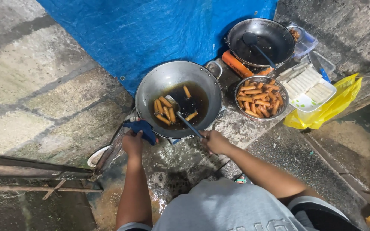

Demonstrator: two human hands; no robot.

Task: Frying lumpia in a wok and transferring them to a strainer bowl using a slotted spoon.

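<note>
A large steel wok (pixel 150 92) holds dark oil with several golden fried rolls (pixel 164 110) floating in it. My left hand (pixel 132 143) grips the wok's near-left rim through a blue cloth (pixel 144 128). My right hand (pixel 214 141) holds the dark handle of a spatula (pixel 184 117) whose blade rests in the oil among the rolls.
A mesh strainer bowl (pixel 261 97) full of fried rolls sits right of the wok. A white tray of pale uncooked rolls (pixel 307 85) lies beyond it, by a yellow plastic bag (pixel 335 105). A black pan with a ladle (pixel 260 42) stands on an orange stove. A blue tarp (pixel 150 30) hangs behind.
</note>
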